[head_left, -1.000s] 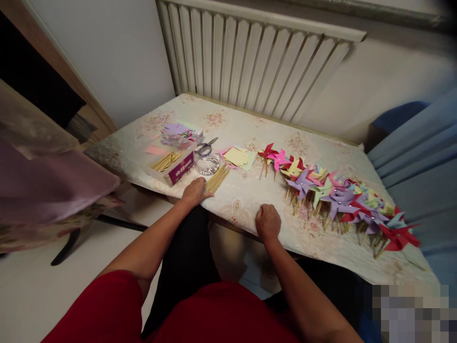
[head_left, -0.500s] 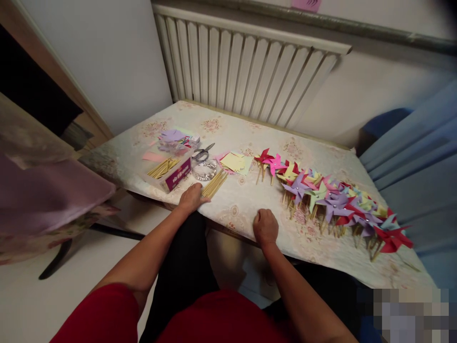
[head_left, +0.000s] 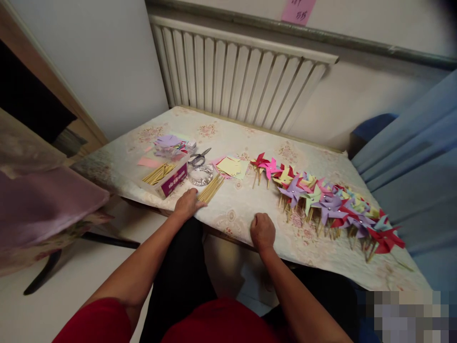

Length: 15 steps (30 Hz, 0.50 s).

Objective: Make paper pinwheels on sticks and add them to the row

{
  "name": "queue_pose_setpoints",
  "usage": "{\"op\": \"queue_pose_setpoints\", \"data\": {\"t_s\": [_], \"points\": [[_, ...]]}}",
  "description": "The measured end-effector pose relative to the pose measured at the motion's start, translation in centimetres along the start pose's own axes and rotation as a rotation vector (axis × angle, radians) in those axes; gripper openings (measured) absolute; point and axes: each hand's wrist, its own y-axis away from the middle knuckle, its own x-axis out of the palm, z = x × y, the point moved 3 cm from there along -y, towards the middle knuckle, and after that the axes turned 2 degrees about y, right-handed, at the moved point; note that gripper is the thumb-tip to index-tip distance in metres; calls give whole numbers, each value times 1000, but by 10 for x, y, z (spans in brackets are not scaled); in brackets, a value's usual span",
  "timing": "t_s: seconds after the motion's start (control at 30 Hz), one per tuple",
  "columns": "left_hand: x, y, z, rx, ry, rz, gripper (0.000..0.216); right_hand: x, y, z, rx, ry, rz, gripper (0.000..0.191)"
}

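My left hand point(head_left: 187, 204) lies flat on the table's near edge, fingers stretched out, its fingertips touching a small bundle of wooden sticks point(head_left: 210, 188). My right hand point(head_left: 262, 231) rests on the floral tablecloth point(head_left: 235, 209) with the fingers curled under into a loose fist; nothing shows in it. A long row of paper pinwheels point(head_left: 321, 200) in red, pink, purple, yellow and green lies to the right of that hand.
An open box of sticks point(head_left: 164, 174) with a purple side stands at the left, with scissors point(head_left: 198, 157), a clear dish point(head_left: 200, 175), purple paper bits point(head_left: 167, 141) and yellow paper squares point(head_left: 230, 166) nearby. A radiator point(head_left: 239, 71) lines the wall. Blue fabric point(head_left: 417, 162) lies at the right.
Only the camera tilted up a little, showing more wall and a pink note. Both hands stay where they were on the table.
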Motion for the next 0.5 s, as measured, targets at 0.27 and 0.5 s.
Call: {"op": "queue_pose_setpoints", "data": {"t_s": [0.27, 0.5], "points": [[-9, 13, -12, 13, 47, -170, 21, 1, 0, 1, -7, 6, -5, 11], [2, 19, -64, 231, 228, -174, 20, -1, -1, 3, -3, 27, -4, 13]]}}
